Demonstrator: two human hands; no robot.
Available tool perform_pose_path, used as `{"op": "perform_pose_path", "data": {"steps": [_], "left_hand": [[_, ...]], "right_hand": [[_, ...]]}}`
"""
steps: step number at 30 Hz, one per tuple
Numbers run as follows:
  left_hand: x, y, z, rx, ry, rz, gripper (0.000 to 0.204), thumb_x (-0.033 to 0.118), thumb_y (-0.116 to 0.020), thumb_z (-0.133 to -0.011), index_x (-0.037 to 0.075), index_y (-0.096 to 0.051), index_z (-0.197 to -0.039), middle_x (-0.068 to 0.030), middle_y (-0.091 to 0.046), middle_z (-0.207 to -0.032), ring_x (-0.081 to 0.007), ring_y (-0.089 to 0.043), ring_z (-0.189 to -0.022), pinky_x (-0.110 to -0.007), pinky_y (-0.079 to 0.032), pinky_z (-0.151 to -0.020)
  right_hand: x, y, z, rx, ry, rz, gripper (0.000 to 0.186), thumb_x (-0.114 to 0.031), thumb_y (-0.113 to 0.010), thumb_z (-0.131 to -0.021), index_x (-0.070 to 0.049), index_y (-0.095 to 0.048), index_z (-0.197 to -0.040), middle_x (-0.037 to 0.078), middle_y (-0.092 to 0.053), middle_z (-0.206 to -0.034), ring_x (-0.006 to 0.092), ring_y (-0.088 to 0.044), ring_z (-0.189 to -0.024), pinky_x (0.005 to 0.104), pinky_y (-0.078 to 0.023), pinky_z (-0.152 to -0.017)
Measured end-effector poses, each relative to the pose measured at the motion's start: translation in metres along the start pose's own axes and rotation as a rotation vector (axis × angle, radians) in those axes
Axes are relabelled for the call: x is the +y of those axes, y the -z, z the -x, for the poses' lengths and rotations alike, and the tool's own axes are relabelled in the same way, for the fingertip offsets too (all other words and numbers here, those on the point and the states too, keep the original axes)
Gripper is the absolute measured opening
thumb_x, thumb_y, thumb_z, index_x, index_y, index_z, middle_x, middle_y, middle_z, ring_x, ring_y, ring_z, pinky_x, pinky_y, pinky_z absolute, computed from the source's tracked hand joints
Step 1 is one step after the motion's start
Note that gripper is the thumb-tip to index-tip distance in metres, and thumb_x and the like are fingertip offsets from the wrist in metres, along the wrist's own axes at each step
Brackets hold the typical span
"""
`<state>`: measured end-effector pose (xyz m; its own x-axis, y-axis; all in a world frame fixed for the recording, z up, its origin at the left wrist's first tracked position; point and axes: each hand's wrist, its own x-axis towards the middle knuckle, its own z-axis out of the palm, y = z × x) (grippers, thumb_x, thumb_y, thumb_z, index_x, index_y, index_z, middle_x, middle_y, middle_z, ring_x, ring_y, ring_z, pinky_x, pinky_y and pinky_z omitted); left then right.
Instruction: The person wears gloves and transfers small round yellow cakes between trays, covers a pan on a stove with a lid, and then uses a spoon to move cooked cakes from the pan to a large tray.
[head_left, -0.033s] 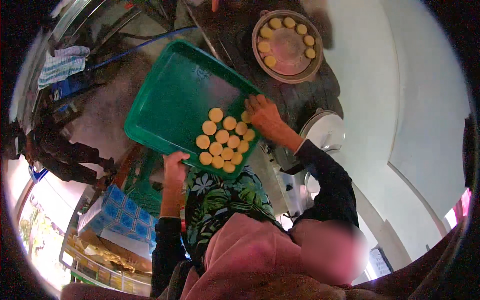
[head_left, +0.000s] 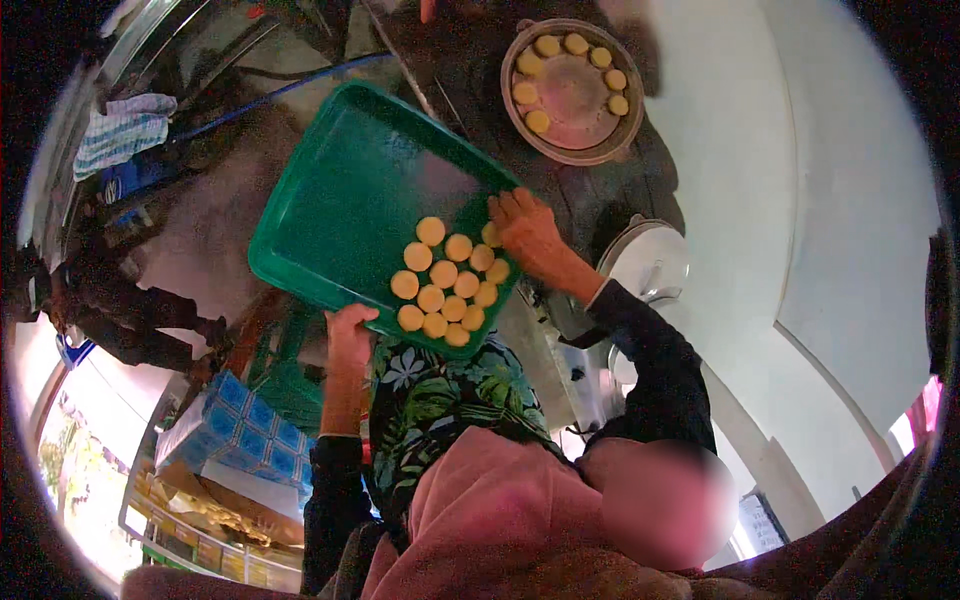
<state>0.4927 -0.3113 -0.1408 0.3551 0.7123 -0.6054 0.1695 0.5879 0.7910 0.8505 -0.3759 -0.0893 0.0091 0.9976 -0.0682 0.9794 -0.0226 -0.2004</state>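
Observation:
A green rectangular tray (head_left: 330, 190) is held tilted in front of me. Small round pale-yellow cakes (head_left: 443, 273) lie grouped at its near right end, while its far left part shows bare green. My left hand (head_left: 350, 328) grips the near edge, thumb over the rim and fingers hidden beneath. On the right end, my right hand (head_left: 525, 232) has its fingers curled over the rim, beside a partly covered cake. Beyond the tray at upper right sits a round brown pan (head_left: 572, 100), with several similar cakes in a broken ring along its inner wall.
A second round pan with a pale lid (head_left: 650, 262) stands to the right of my right forearm. A white wall (head_left: 725, 150) rises on the right. At lower left is a blue patterned box (head_left: 245, 425); a striped cloth (head_left: 122, 140) hangs at far left.

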Motion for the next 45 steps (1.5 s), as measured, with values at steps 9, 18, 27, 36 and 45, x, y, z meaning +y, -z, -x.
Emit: {"op": "perform_pose_path", "data": {"steps": [9,18,27,36,45], "left_hand": [[0.016,-0.015,0.007,-0.019,0.059,0.094,0.024,0.001,-0.062,-0.059,0.007,-0.057,-0.082,-0.0062,-0.056,-0.079,-0.0246,-0.054,-0.077,-0.045,-0.043,-0.073],[0.026,-0.016,0.014,-0.006,0.041,-0.061,0.038,0.000,-0.065,-0.056,0.010,-0.051,-0.090,-0.0008,-0.049,-0.078,-0.0213,-0.051,-0.072,-0.041,-0.042,-0.066],[0.023,-0.018,0.010,-0.065,-0.029,-0.027,0.043,0.000,-0.064,-0.055,0.005,-0.050,-0.096,-0.0032,-0.055,-0.079,-0.0196,-0.054,-0.073,-0.037,-0.044,-0.065],[0.029,-0.022,0.020,-0.113,-0.207,-0.230,0.018,0.000,-0.062,-0.063,0.006,-0.057,-0.079,-0.0053,-0.058,-0.083,-0.0226,-0.056,-0.078,-0.040,-0.045,-0.073],[0.000,0.001,0.011,-0.092,0.017,0.000,0.014,-0.001,-0.061,-0.063,0.004,-0.058,-0.076,-0.0072,-0.057,-0.083,-0.0217,-0.055,-0.082,-0.040,-0.045,-0.073]], "right_hand": [[-0.005,0.013,0.003,0.012,-0.121,-0.305,0.025,-0.009,-0.055,-0.065,-0.005,-0.058,-0.090,0.013,-0.050,-0.086,0.0330,-0.050,-0.084,0.0400,-0.047,-0.064],[0.020,-0.005,0.005,0.173,-0.130,-0.675,0.029,-0.005,-0.057,-0.061,-0.004,-0.060,-0.090,0.015,-0.055,-0.093,0.0330,-0.052,-0.092,0.0385,-0.048,-0.073],[-0.004,-0.007,0.001,0.043,-0.144,-0.342,0.025,-0.009,-0.056,-0.065,-0.006,-0.060,-0.090,0.014,-0.055,-0.091,0.0326,-0.052,-0.084,0.0399,-0.048,-0.068],[0.009,0.009,0.003,-0.121,-0.164,-0.381,0.030,-0.006,-0.061,-0.067,-0.010,-0.062,-0.097,0.008,-0.056,-0.081,0.0283,-0.056,-0.072,0.0348,-0.048,-0.061],[0.122,0.005,0.007,0.471,-0.742,-0.732,0.018,-0.009,-0.066,-0.074,-0.002,-0.065,-0.090,0.009,-0.064,-0.086,0.0167,-0.060,-0.074,0.0280,-0.047,-0.067]]}}
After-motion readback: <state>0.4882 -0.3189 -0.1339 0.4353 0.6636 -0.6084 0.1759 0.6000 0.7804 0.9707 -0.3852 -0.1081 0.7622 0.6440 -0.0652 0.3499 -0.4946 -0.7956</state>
